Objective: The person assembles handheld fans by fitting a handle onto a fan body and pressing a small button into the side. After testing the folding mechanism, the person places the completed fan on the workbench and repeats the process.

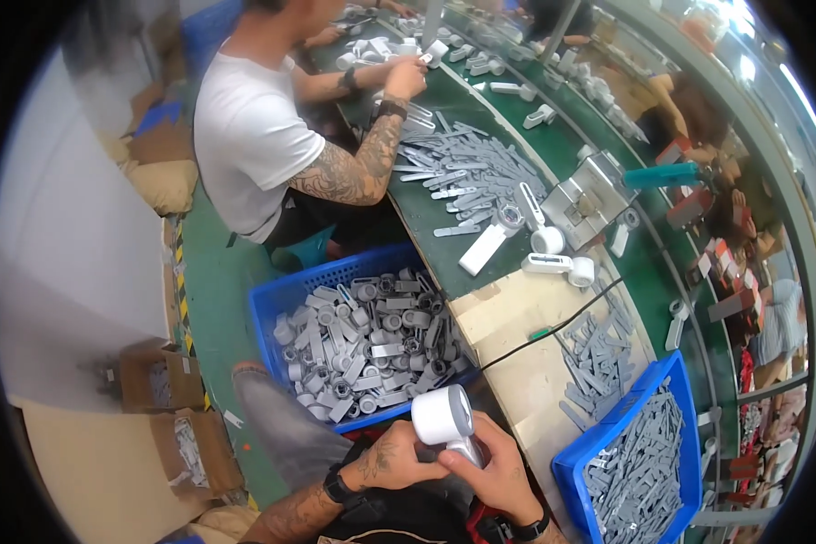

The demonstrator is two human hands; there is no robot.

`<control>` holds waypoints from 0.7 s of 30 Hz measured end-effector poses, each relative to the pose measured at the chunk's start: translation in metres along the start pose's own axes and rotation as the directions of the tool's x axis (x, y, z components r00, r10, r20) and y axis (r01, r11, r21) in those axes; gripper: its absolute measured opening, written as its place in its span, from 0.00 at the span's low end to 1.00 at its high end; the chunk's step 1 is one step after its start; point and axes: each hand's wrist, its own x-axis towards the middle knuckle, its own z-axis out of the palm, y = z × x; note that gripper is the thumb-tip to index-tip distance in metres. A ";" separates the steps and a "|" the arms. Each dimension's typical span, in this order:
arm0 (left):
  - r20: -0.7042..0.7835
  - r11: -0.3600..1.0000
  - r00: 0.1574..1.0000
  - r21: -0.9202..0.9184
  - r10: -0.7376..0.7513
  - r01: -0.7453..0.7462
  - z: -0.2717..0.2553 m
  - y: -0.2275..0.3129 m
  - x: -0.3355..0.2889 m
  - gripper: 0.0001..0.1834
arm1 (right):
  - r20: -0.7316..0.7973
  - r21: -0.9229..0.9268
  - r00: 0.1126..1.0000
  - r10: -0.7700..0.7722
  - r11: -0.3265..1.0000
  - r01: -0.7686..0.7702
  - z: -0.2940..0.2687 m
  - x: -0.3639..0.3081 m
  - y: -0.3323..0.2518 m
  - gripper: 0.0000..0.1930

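A white plastic housing (438, 415) with a drum-shaped head and a handle is held in front of my body. My left hand (392, 456) is closed at its lower left side, thumb and fingers at the handle. My right hand (499, 464) is wrapped round the handle from the right, thumb on top. Fingers hide part of the handle. Just beyond my hands, a blue basket (267, 322) holds many similar white and grey housings (372, 340). Right of my hands, a blue bin (567, 471) is full of flat grey strips (639, 462).
More grey strips (598, 358) lie on the tan board (494, 331), crossed by a black cable (562, 324). Beyond stand a metal press (585, 204) with a teal handle (662, 176) and a strip pile (471, 172). A person in a white shirt (249, 136) works at the far left; cardboard boxes (159, 376) stand left.
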 end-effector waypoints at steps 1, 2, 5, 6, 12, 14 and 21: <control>0.005 1.000 1.000 -0.017 0.012 -0.012 0.000 0.000 -0.001 0.27 | 0.044 -0.070 0.999 0.020 0.997 -0.017 0.000 -0.001 -0.002 0.25; 0.021 1.000 1.000 0.030 -0.009 0.008 -0.002 0.001 -0.002 0.26 | 0.048 -0.018 0.999 0.010 1.000 -0.009 -0.001 0.000 -0.003 0.24; 0.060 0.999 0.998 0.037 0.022 -0.024 -0.001 0.004 0.000 0.25 | 0.069 0.159 0.996 0.061 0.985 -0.071 -0.003 -0.001 0.008 0.23; 0.059 0.997 0.998 0.064 0.029 -0.033 0.000 -0.001 -0.001 0.25 | 0.065 0.158 0.996 0.060 0.985 -0.069 -0.002 -0.002 0.007 0.23; -0.030 0.996 1.000 -0.085 0.005 -0.007 0.004 -0.003 0.012 0.25 | -0.005 -0.256 0.987 -0.162 0.954 0.155 -0.009 -0.004 -0.001 0.34; -0.104 0.962 0.985 -0.249 -0.139 0.110 0.004 0.012 0.020 0.25 | 0.017 -0.500 0.963 -0.268 0.832 0.240 -0.017 0.002 -0.031 0.40; -0.035 0.979 0.996 -0.188 0.079 -0.084 0.033 0.042 0.071 0.39 | -0.132 -0.784 0.951 -0.278 0.616 0.071 -0.093 -0.013 -0.062 0.21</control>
